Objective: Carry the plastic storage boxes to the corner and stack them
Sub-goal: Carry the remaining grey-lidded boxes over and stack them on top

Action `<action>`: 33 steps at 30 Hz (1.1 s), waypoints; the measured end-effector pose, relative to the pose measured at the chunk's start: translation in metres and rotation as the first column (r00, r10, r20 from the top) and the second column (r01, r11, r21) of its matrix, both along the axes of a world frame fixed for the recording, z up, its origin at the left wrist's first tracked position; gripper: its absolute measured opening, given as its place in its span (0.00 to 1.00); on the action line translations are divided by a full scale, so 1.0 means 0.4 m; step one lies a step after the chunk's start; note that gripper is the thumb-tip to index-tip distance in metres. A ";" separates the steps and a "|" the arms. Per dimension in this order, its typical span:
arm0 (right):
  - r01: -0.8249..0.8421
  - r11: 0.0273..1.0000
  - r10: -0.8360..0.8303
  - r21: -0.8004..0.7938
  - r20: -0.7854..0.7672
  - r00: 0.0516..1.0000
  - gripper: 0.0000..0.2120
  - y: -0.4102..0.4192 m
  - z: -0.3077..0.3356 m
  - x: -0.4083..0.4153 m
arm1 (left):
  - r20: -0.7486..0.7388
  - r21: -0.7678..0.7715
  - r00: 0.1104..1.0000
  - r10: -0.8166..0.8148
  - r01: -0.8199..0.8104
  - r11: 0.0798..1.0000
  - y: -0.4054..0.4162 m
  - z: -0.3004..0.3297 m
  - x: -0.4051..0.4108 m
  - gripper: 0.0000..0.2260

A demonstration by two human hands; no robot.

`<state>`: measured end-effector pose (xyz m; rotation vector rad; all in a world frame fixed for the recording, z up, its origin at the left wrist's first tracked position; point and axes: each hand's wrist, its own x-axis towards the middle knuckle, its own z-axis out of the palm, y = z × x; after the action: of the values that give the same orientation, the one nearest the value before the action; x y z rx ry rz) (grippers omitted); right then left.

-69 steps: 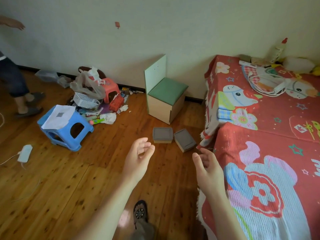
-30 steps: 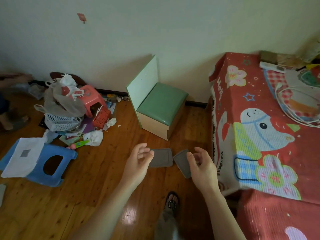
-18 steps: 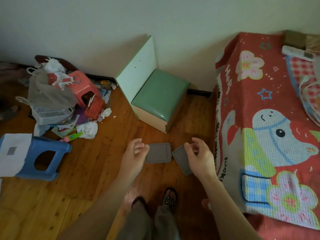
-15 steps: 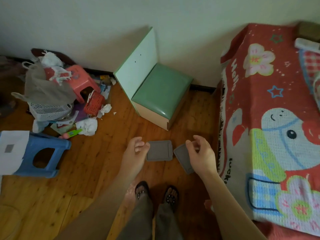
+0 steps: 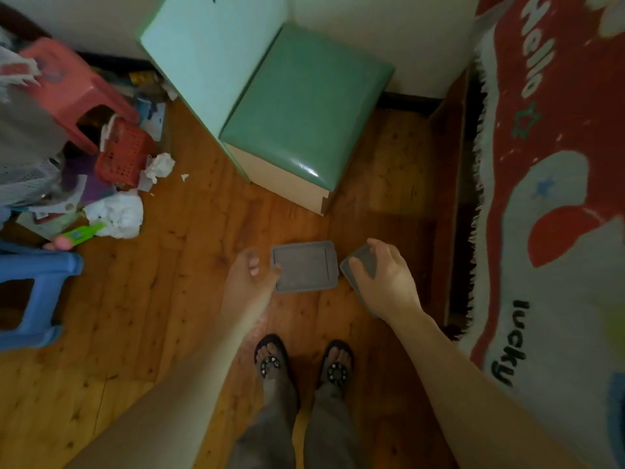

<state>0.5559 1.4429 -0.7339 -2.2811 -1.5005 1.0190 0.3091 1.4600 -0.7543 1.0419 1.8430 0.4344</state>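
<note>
Stood over two flat grey-lidded plastic storage boxes on the wooden plank floor (image 5: pixel 169 299). Left box (image 5: pixel 305 266) lay square, just ahead of the sandalled feet (image 5: pixel 302 362); right box (image 5: pixel 363 265) sat angled beside it, near the red patterned bedspread (image 5: pixel 548 198). Left hand (image 5: pixel 248 282) reached to the left box's edge, fingers loosely curled, gripping nothing clearly. Right hand (image 5: pixel 385 279) hovered over the right box, fingers spread; contact impossible to tell. Green cushioned stool (image 5: pixel 304 110) beyond.
</note>
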 end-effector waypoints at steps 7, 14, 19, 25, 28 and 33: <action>-0.136 0.990 0.139 -0.041 0.072 0.988 0.32 0.059 -0.186 -0.010 | -0.087 0.005 0.982 -0.167 0.168 0.986 0.036 -0.220 -0.026 0.36; -0.216 0.972 0.226 -0.097 0.111 0.968 0.34 0.088 -0.413 -0.006 | -0.128 -0.030 0.955 -0.266 0.265 0.964 0.034 -0.442 -0.037 0.40; -0.269 0.946 0.295 -0.181 0.135 0.946 0.37 0.060 -0.625 -0.019 | -0.219 -0.058 0.935 -0.279 0.273 0.960 -0.002 -0.642 -0.051 0.42; -0.334 0.904 0.387 -0.266 0.180 0.904 0.41 0.042 -0.806 -0.033 | -0.275 -0.143 0.915 -0.294 0.263 0.954 0.009 -0.810 -0.057 0.45; -0.336 0.890 0.409 -0.309 0.216 0.887 0.44 0.042 -0.889 -0.026 | -0.279 -0.166 0.903 -0.326 0.289 0.943 0.001 -0.890 -0.047 0.47; -0.362 0.865 0.441 -0.348 0.182 0.879 0.48 0.086 -0.989 -0.036 | -0.229 -0.150 0.931 -0.285 0.255 0.955 0.014 -0.990 -0.056 0.49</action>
<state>0.5417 1.4773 -1.1294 -2.4342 -2.1368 1.1650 0.2868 1.4658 -1.1504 1.2930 1.8792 0.0288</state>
